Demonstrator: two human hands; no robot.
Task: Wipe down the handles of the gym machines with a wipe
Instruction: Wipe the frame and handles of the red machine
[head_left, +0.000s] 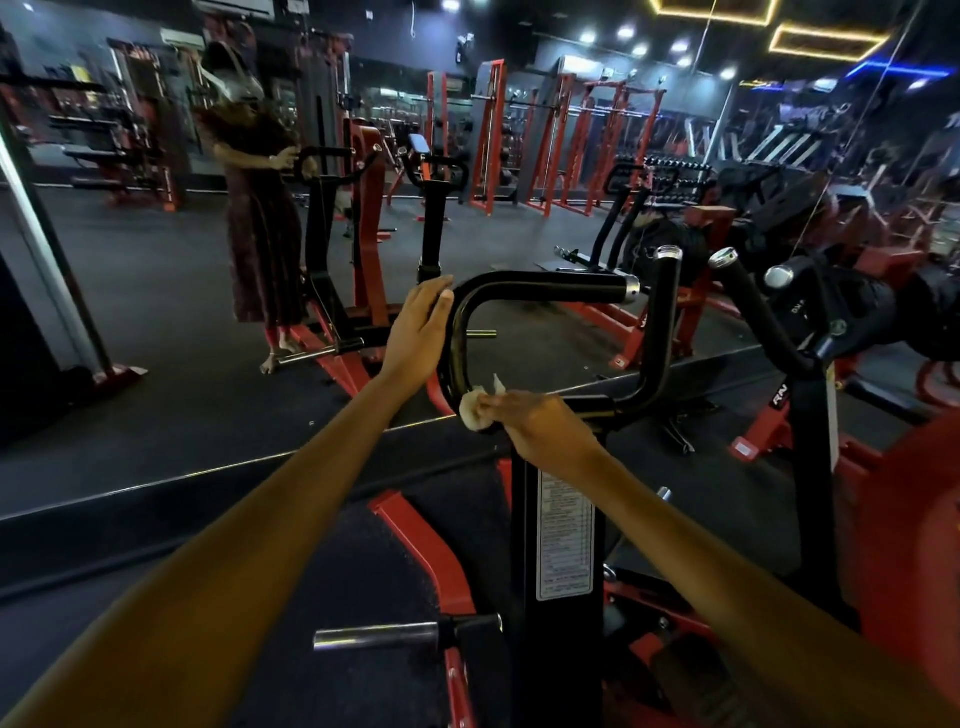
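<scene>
While the left hand (415, 332) lies flat with fingers straight against the bend of the black handle (540, 285) at about ten o'clock, the right hand (545, 423) pinches a crumpled white wipe (477, 410) against the lower curve, near six o'clock. Wiping looks midway; next, I judge, the wipe should slide up round the bend toward the chrome end cap (632, 289).

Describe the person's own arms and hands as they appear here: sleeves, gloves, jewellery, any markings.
Both forearms are bare all the way to the bottom edge of the picture; no sleeve shows. The left hand and right hand wear no gloves. No watch, bracelet or ring is visible on either wrist or hand, and no markings can be made out in this dim light.
</scene>
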